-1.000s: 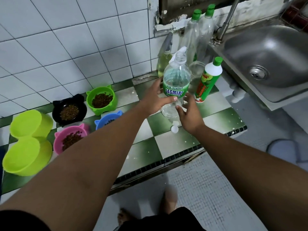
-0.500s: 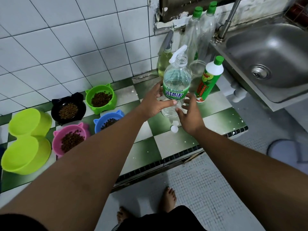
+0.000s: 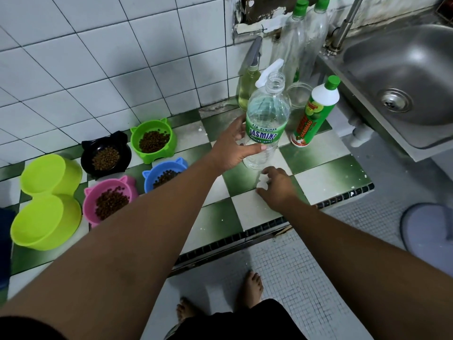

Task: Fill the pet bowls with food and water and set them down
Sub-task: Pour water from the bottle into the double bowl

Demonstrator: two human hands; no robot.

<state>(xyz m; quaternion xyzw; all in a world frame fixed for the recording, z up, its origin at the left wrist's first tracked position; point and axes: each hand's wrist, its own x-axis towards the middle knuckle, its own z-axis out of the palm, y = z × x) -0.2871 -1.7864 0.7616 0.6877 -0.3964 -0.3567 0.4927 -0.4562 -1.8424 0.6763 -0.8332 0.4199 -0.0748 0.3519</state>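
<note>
At the desk's (image 3: 318, 173) left edge the rear lime bowl (image 3: 46, 173) and the front lime bowl (image 3: 41, 222) sat empty, and I took them for the water bowls. Just right of them the black bowl (image 3: 105, 157), pink bowl (image 3: 110, 202), green bowl (image 3: 153, 141) and blue bowl (image 3: 164, 175) each held brown kibble, so the food half looked done. Near the desk's middle my left grip (image 3: 232, 148) was wrapped round the water bottle (image 3: 266, 119), holding it upright with its neck open and its base at or just above the tiles. The change was to the right. My right grip (image 3: 277, 187) had left the bottle's base and dropped toward the front edge onto the white cap (image 3: 262, 180), thumb and fingers curled in and pinching it. That left the bottle held one-handed. I could not tell whether the cap was going back on or only being cleared away. With both lime bowls dry, I judged the pouring was not yet done.
</note>
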